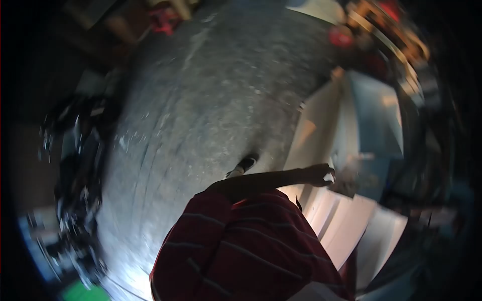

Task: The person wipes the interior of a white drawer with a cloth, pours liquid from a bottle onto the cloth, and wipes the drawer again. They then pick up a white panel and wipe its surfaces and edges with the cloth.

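Observation:
My left arm stretches across my body to the right, coming out of a red shirt with pale stripes [261,241]. At its end, my left hand [317,175] is closed, with a small white object [329,177] showing at the fingers; its kind is too small to make out. Close by are large pale panels or boxes [349,220] and a blurred brownish patch [344,187] that I cannot identify. My right hand cannot be made out.
Grey, scuffed concrete floor [201,100] spreads ahead, with one dark shoe [247,163] on it. Upright pale and bluish boards [374,110] stand on the right. Blurred dark clutter [80,175] lines the left, a red item [163,20] is at the top left, and green [85,293] shows bottom left.

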A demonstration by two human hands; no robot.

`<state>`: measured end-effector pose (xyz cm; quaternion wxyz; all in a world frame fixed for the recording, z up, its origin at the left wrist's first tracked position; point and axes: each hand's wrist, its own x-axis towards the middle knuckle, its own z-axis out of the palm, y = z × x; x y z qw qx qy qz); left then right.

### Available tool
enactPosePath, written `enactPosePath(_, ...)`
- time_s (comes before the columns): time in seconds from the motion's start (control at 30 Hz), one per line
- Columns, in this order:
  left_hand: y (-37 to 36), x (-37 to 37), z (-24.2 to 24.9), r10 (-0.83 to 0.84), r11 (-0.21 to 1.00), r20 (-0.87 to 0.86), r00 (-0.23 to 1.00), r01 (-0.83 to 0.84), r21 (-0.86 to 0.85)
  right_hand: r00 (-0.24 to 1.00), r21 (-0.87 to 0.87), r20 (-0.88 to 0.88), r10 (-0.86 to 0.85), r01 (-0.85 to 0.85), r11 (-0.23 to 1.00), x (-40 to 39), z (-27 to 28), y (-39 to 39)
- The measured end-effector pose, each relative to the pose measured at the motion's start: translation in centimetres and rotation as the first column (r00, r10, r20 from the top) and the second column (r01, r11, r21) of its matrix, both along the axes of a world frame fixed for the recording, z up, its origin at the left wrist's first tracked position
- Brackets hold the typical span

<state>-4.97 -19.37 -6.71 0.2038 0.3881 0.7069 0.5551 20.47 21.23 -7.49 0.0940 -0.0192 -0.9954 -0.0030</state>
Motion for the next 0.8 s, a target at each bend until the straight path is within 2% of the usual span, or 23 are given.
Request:
enactPosePath(0.03,0.1,0.1,1.5,-0.056,0.998,0.021,0.998,0.056,0.005,0.996,-0.249,-0.09,0.021,-0.043,0.968,2.5,0.0,0.4)
enactPosePath(0.07,0.9,0.6,2.2,-0.097,0.995,0.013,0.995,0.097,0.005,0.992,0.36,0.089,-0.084,0.046,0.932,4.5,0.4,1.5)
enactPosePath(0.1,1.7,1.1,2.8,-0.129,0.992,0.008,0.992,0.128,0.005,0.959,0.29,0.024,-0.283,0.264,0.92,5.2,0.8,1.0)
enactPosePath(0.13,3.0,1.3,2.9,-0.165,0.986,0.008,0.986,0.165,0.013,0.974,0.549,-0.007,-0.227,0.194,0.813,6.1,-1.1,3.2)
enactPosePath(0.17,3.9,1.8,3.4,-0.192,0.981,0.015,0.981,0.191,0.023,0.956,0.448,-0.145,-0.254,0.293,0.845,5.7,-1.2,2.6)
enactPosePath(0.2,4.5,2.0,4.7,-0.219,0.976,0.034,0.975,0.218,0.022,0.939,0.417,-0.282,-0.199,0.306,0.856,4.1,-0.5,0.8)
enactPosePath(0.23,5.9,2.3,4.7,-0.225,0.974,0.006,0.974,0.224,0.03,0.965,0.341,-0.26,0.026,0.067,0.938,3.4,-0.1,0.6)
enactPosePath(0.27,6.7,2.6,5.6,-0.23,0.971,-0.015,0.973,0.23,0.063,0.948,0.083,-0.235,-0.217,0.242,0.967,2.7,-2.0,0.0)
enactPosePath(0.3,7.5,2.7,6.4,-0.233,0.967,-0.032,0.972,0.235,0.096,0.859,-0.213,0.078,-0.506,0.51,0.833,0.4,0.9,-4.1)
enactPosePath(0.33,8.6,2.9,6.2,-0.217,0.965,-0.054,0.975,0.223,0.14,0.9,-0.174,0.095,-0.426,0.437,0.883,0.5,-0.8,-4.3)
enactPosePath(0.37,10.1,3.0,5.8,-0.203,0.96,-0.072,0.977,0.212,0.18,0.967,-0.106,0.049,-0.251,0.255,0.961,0.2,-0.9,-4.2)
enactPosePath(0.4,11.3,3.1,6.1,-0.165,0.962,-0.057,0.985,0.173,0.213,0.947,-0.02,0.082,-0.311,0.314,0.949,-1.5,0.7,-5.5)
enactPosePath(0.43,12.3,3.2,6.3,-0.084,0.976,-0.118,0.99,0.105,0.191,0.935,-0.025,0.04,-0.353,0.355,0.935,-2.5,1.3,-5.6)
enactPosePath(0.5,14.5,2.7,7.2,-0.054,0.975,-0.186,0.981,0.092,0.204,0.881,-0.131,-0.078,-0.467,0.455,0.881,-3.8,2.2,-4.7)
enactPosePath(0.57,16.6,2.6,7.6,-0.028,0.982,-0.147,0.989,0.055,0.181,0.803,-0.109,0.004,-0.596,0.592,0.798,-5.2,3.5,-5.5)
enactPosePath(0.63,17.9,3.0,7.8,-0.05,0.995,-0.054,0.997,0.055,0.088,0.888,-0.128,-0.027,-0.459,0.452,0.883,-5.3,3.9,-8.3)
enactPosePath(0.67,18.4,3.1,7.7,-0.072,0.995,-0.054,0.996,0.076,0.071,0.872,-0.142,-0.021,-0.489,0.482,0.865,-5.0,2.6,-8.1)
enactPosePath(0.7,18.6,3.4,7.6,-0.094,0.994,-0.05,0.994,0.096,0.053,0.877,-0.491,-0.066,-0.476,0.387,0.78,-5.0,0.7,-7.4)
enactPosePath(0.73,19.1,3.8,7.1,-0.065,0.988,-0.046,0.997,0.071,0.137,0.867,-0.769,-0.125,-0.483,0.222,0.599,-4.9,-0.6,-6.4)
enactPosePath(0.77,18.9,4.1,7.5,-0.067,0.99,-0.08,0.994,0.076,0.115,0.851,-0.778,-0.117,-0.512,0.242,0.58,-5.0,0.1,-4.6)
enactPosePath(0.8,18.7,4.4,7.2,-0.071,0.993,0.019,0.997,0.069,0.09,0.774,-0.546,-0.054,-0.631,0.506,0.668,-5.1,2.2,-2.3)
